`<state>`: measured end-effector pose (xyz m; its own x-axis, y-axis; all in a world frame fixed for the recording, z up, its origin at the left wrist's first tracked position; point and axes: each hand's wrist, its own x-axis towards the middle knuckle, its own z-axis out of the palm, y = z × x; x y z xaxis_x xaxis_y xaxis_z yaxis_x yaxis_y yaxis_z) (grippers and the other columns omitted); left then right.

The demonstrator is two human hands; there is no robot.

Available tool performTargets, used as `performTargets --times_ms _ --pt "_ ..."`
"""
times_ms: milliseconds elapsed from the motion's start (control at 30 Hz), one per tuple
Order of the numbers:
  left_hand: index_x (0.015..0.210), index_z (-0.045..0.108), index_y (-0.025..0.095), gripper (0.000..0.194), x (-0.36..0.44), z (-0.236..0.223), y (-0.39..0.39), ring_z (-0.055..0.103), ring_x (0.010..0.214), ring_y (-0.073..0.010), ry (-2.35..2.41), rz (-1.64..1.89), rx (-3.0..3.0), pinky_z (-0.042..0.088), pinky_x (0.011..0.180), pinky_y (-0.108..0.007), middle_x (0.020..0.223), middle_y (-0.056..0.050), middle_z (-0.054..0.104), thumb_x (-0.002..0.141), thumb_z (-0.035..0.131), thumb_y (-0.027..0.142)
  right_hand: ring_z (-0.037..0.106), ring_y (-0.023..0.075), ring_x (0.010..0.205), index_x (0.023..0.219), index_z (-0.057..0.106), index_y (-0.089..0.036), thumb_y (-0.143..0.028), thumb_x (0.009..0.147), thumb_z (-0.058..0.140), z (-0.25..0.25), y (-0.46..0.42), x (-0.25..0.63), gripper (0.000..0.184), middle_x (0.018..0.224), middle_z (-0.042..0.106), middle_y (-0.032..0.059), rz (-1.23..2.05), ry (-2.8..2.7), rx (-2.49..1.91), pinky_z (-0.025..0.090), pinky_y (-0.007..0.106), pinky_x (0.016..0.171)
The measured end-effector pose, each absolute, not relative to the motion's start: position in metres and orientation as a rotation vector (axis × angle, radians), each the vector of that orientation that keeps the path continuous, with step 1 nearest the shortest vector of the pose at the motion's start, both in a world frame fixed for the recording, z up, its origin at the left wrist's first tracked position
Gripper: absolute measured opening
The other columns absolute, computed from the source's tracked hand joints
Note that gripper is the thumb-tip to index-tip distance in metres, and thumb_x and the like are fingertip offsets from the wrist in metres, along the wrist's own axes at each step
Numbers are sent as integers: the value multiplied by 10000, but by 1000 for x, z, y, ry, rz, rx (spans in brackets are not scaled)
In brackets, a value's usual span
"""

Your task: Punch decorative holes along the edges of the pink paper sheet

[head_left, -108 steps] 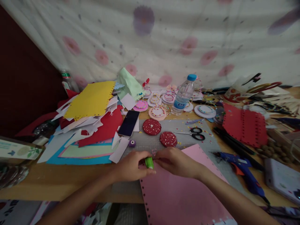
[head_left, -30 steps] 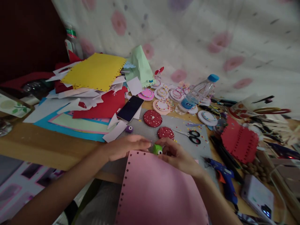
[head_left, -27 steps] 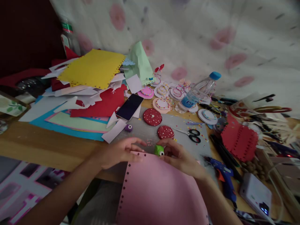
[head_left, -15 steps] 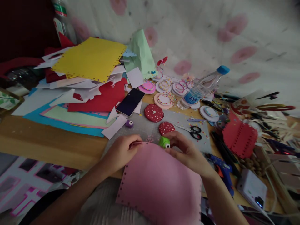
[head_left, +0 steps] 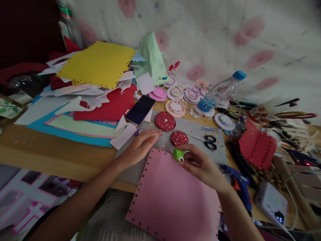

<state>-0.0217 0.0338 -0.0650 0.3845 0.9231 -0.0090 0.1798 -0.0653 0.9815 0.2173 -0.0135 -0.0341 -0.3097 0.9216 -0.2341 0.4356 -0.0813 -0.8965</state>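
Observation:
A pink sheet of paper (head_left: 175, 197) with small punched holes along its left and bottom edges lies slanted in front of me, its lower part over my lap. My right hand (head_left: 200, 164) grips a small green craft punch (head_left: 178, 155) at the sheet's top edge. Just above the top left corner, my left hand (head_left: 141, 144) is off the paper, its fingers stretched out and holding nothing. Behind those fingers a purple craft punch (head_left: 138, 132) is partly hidden. Two round red speckled pieces (head_left: 165, 121) rest on the grey mat (head_left: 195, 125), with black-handled scissors (head_left: 209, 142) to their right.
Coloured paper, topped by a yellow sheet (head_left: 97, 63), is piled at the left beside a phone (head_left: 140, 109). A tilted water bottle (head_left: 213, 97) stands among beaded discs at the back. On the right are a blue glue gun (head_left: 239, 185) and a white power bank (head_left: 271, 202).
My left hand has let go of the pink sheet's top edge, moved up and straightened its fingers. The sheet now lies flatter. My right hand still holds the green punch, shifted slightly right and down.

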Motion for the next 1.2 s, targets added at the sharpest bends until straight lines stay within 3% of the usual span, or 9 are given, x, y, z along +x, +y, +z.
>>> performTargets --times_ms 133,267,367,433,567,800,967,1200 --pt "1401 428 274 502 -21 -76 25 480 1316 -201 942 909 1384 398 1093 -383 1456 -68 483 927 552 387 553 126 727 1176 529 -226 -334 846 642 -32 -15 221 365 853 583 7 1434 -1707 -1424 478 273 699" --pt "1304 516 237 537 -16 -84 9 569 1224 -230 935 856 1281 468 1019 -393 1307 -95 611 810 704 332 578 132 831 1194 538 -250 -302 856 649 -33 -16 224 359 982 600 30 1463 -1675 -1331 497 271 758" --pt "1047 668 208 234 -10 -74 -5 680 1013 -210 996 781 1279 546 878 -336 1063 -57 725 824 676 281 583 162 986 1249 524 -273 -277 851 665 -29 -16 225 422 1114 595 52 1425 -1673 -1265 499 304 862" --pt "909 691 200 90 -7 -63 -13 703 894 -179 1073 812 1342 559 804 -281 927 -25 741 845 638 234 584 168 1020 1272 511 -280 -255 850 667 -22 -16 225 451 1132 593 51 1392 -1689 -1255 492 323 910" --pt "909 679 212 103 -5 -42 -24 698 812 -135 1082 894 1565 553 740 -211 875 7 727 879 587 174 614 167 994 1189 530 -260 -209 849 650 1 -18 221 364 1051 614 37 1358 -1764 -1251 509 327 919" --pt "1122 605 226 256 -3 -32 -37 690 945 -149 1060 920 1743 546 836 -231 1054 -17 714 891 565 122 630 160 1018 1106 568 -281 -204 808 689 34 -18 214 331 1068 664 -6 1060 -2176 -1342 499 274 905" --pt "1024 601 217 195 -1 -25 -38 690 859 -128 1080 927 1731 538 757 -199 928 10 706 876 565 96 662 156 967 1095 583 -258 -175 798 661 44 -12 207 318 1034 697 -7 1042 -2294 -1397 525 257 836" --pt "942 607 213 106 0 -21 -36 679 818 -136 1084 911 1743 518 736 -222 874 5 701 909 531 147 668 199 963 1102 590 -262 -194 787 653 37 -8 207 328 1052 697 19 1109 -2364 -1428 552 334 836"
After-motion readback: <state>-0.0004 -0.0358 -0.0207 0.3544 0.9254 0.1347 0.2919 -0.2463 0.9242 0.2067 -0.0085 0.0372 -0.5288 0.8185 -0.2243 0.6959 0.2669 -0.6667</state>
